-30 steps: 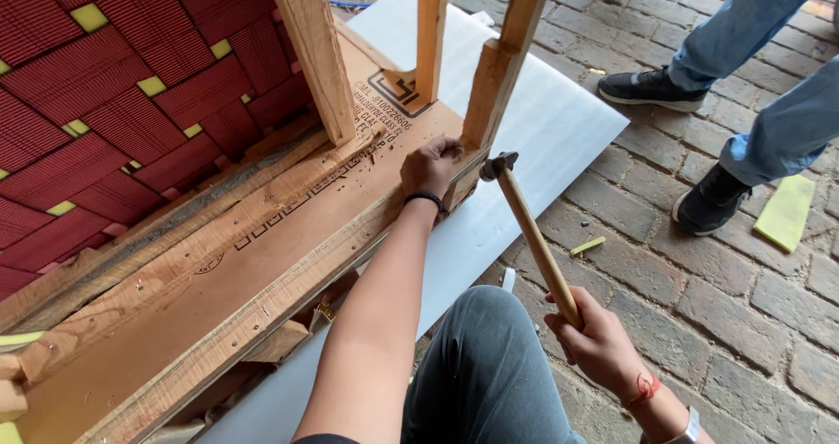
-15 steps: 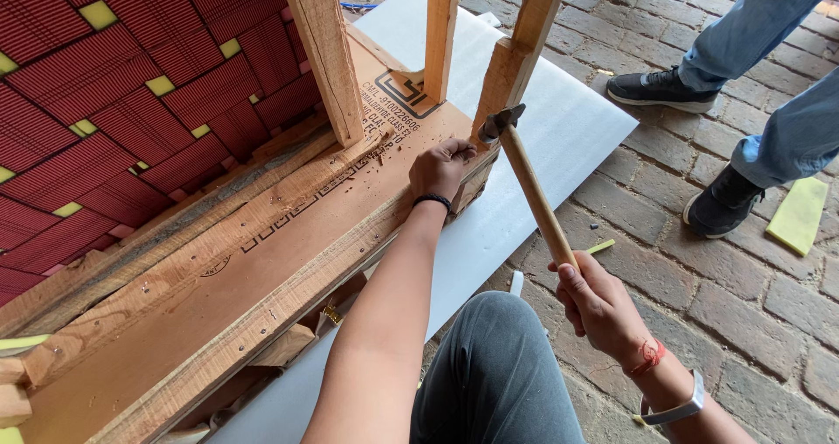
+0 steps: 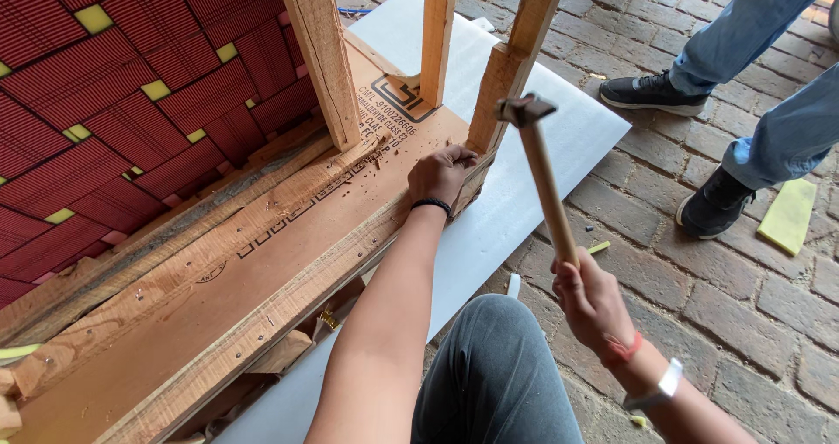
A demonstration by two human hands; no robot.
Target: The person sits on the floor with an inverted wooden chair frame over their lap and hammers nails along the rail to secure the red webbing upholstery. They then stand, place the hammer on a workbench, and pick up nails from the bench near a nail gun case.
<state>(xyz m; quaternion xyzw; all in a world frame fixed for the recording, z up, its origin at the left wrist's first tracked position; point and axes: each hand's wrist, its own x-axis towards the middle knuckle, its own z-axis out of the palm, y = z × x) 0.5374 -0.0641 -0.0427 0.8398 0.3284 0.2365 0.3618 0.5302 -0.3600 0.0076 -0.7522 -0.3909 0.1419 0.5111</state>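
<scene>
From the head view I see a brick floor (image 3: 699,260), a white foam sheet (image 3: 559,147) spread on it, and a wooden frame (image 3: 262,269) against red-and-yellow upholstery (image 3: 131,103). My left hand (image 3: 441,175) reaches forward, fingers pinched against the frame's corner post (image 3: 498,94); what they hold is hidden. My right hand (image 3: 590,300) grips the hammer (image 3: 542,173) handle, head raised beside the post.

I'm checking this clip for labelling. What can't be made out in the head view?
- Anything pinched under the left hand: its fingers cover it.
- Hammer handle end: inside the right hand.
- Bystander above the legs: cut off by the top edge.
- Wooden frame: cut off at the left edge.
</scene>
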